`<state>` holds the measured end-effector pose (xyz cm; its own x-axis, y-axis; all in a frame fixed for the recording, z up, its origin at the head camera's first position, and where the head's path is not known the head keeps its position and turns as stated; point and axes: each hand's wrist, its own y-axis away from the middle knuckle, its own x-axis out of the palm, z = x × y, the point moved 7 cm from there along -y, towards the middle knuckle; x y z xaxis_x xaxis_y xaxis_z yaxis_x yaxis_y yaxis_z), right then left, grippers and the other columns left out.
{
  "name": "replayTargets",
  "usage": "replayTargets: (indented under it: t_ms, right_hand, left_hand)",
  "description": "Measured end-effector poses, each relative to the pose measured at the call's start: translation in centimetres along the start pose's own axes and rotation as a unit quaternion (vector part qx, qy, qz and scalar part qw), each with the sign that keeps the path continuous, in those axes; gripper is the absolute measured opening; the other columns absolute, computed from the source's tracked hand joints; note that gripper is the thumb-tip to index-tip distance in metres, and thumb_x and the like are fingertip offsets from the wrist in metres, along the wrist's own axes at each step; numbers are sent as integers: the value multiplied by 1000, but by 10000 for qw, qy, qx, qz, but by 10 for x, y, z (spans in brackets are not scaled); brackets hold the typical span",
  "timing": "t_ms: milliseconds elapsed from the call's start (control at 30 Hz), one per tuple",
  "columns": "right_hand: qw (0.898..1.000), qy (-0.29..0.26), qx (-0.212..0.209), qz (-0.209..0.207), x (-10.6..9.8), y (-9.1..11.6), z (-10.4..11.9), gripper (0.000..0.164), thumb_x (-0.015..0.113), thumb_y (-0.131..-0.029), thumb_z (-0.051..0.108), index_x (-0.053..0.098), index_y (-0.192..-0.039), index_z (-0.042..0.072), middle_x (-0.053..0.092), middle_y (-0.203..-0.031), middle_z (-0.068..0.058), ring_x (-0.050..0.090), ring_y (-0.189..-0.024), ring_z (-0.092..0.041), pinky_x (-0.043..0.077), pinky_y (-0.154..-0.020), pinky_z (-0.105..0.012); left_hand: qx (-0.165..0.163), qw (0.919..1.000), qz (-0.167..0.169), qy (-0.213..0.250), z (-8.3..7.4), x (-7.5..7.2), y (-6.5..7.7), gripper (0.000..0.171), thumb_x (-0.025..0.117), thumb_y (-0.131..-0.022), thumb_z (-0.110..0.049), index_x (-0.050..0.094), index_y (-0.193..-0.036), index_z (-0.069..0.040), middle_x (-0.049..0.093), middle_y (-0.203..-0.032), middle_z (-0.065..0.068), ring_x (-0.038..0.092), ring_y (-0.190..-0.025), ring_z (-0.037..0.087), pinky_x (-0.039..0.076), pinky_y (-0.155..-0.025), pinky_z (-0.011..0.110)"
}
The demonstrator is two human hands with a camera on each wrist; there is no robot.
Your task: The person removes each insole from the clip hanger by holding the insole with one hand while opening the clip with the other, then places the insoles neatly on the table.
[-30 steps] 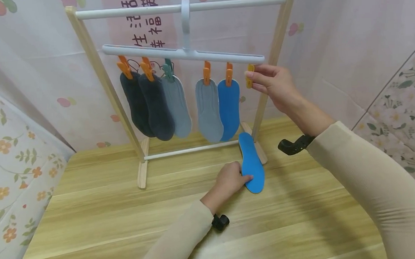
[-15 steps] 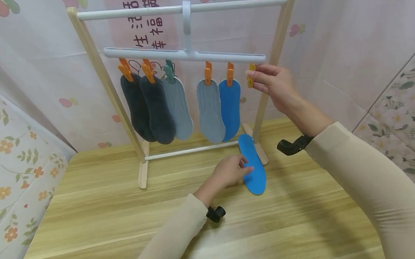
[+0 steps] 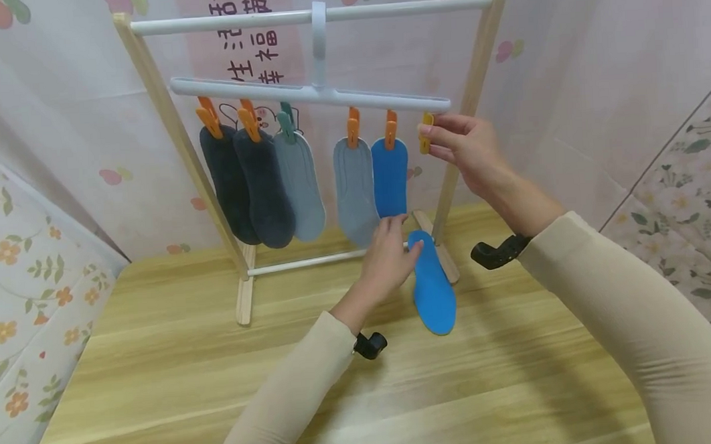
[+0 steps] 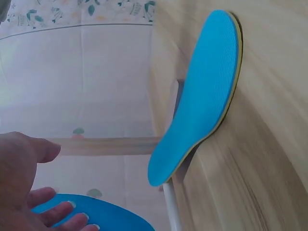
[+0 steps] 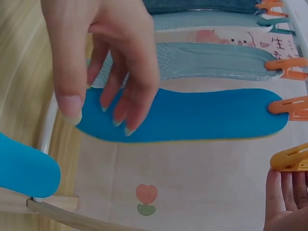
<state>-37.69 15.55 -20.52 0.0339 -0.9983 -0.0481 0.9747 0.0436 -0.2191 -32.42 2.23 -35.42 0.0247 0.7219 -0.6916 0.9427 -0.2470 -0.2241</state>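
My right hand [image 3: 475, 148] pinches a yellow clothespin [image 3: 425, 134] just under the right end of the white hanger [image 3: 379, 97]. Fingers spread and thumb apart, my left hand [image 3: 386, 257] is at the lower end of the hanging blue insole [image 3: 391, 176]. In the right wrist view the left hand [image 5: 115, 62] overlaps that insole, with its fingers slightly bent around nothing. A second blue insole [image 3: 434, 291] lies on the table, its narrow far end resting on the rack's foot, below the left thumb. The left wrist view shows this insole [image 4: 202, 91] tilted up at that end.
Two dark insoles [image 3: 267, 193] and two grey insoles [image 3: 354, 188] hang from orange and green clothespins [image 3: 286, 121]. A wooden rack [image 3: 163, 118] with a white top rod [image 3: 404, 7] carries the hanger. Patterned curtain cloth [image 3: 566, 103] stands behind.
My left hand has let go of the lying blue insole and moved up and away from me to the hanging blue one. The right hand keeps the yellow clothespin; the hanger shifted slightly left.
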Motion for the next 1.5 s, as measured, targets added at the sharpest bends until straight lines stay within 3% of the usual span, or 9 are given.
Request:
replayTargets:
  t_ms: [200, 400, 567, 867, 933, 1033, 1200, 1333, 1500]
  right_hand:
    - [10000, 15, -62, 11, 0, -1, -2, 50, 76, -91, 24, 62, -133, 0, 65, -115, 0, 68, -105, -14, 50, -102, -34]
    - [9999, 64, -102, 24, -2, -1, -3, 49, 76, -91, 22, 63, -133, 0, 67, -112, 1, 69, -104, -16, 53, -98, -30]
    - [9999, 43, -90, 74, 0, 1, -3, 50, 76, -92, 21, 61, -133, -3, 66, -111, 0, 69, -101, -13, 53, -97, -30]
    - [9998, 153, -14, 162, 4, 2, -8, 50, 74, -93, 22, 60, -135, -2, 66, -114, 1, 68, -102, -11, 52, -100, -32]
    - [9997, 161, -26, 166, 4, 2, -9, 50, 74, -93, 22, 61, -135, -2, 66, -114, 1, 68, -104, -12, 52, -99, -31]
    - [9997, 185, 3, 157, 4, 2, -10, 50, 74, -93, 24, 61, -136, 0, 65, -114, 1, 67, -107, -13, 52, -99, -30]
    - [9997, 145, 68, 159, 5, 1, -13, 54, 74, -93, 24, 58, -138, -1, 64, -117, 0, 66, -110, -15, 51, -102, -34]
    - [9997, 190, 52, 165, 5, 1, -14, 54, 73, -94, 26, 58, -139, 0, 64, -118, 0, 65, -111, -14, 50, -104, -37]
    - [9994, 301, 11, 172, 7, 2, -14, 53, 72, -94, 28, 59, -138, 1, 64, -116, 2, 67, -109, -12, 48, -107, -40]
  left_hand:
    - [-142, 9996, -240, 88, 6, -10, -1, 66, 63, -100, -32, 34, -155, -10, 39, -154, 13, 44, -142, 29, 49, -108, 44]
    - [-559, 9964, -577, 255, 14, -17, -2, 77, 62, -100, -36, 21, -160, -11, 33, -159, 15, 47, -139, 32, 54, -96, 47]
    - [-803, 9915, -892, 502, 22, -25, -3, 81, 62, -101, -34, 14, -161, -9, 28, -161, 15, 45, -141, 32, 53, -95, 48]
    - [-1048, 9879, -690, 911, 32, -34, -11, 82, 61, -101, -32, 10, -163, -12, 31, -163, 16, 43, -145, 34, 49, -106, 52]
    - [-1023, 9881, -708, 909, 33, -36, -11, 80, 61, -101, -31, 14, -162, -12, 39, -157, 16, 49, -140, 34, 51, -102, 51]
    - [-864, 9899, -783, 801, 33, -38, -10, 65, 62, -101, -28, 33, -156, -9, 54, -140, 15, 58, -125, 31, 53, -96, 48]
    - [-594, 9915, -800, 841, 33, -37, -8, 36, 63, -100, -23, 63, -130, -3, 65, -114, 13, 61, -101, 27, 53, -85, 42]
    - [-418, 9878, -513, 1409, 35, -29, -6, 30, 64, -101, -24, 65, -122, -3, 68, -113, 15, 65, -103, 28, 53, -86, 40]
    - [-239, 9750, -139, 2206, 40, -15, -1, 36, 63, -101, -22, 60, -131, -2, 67, -123, 18, 66, -116, 29, 51, -101, 30]
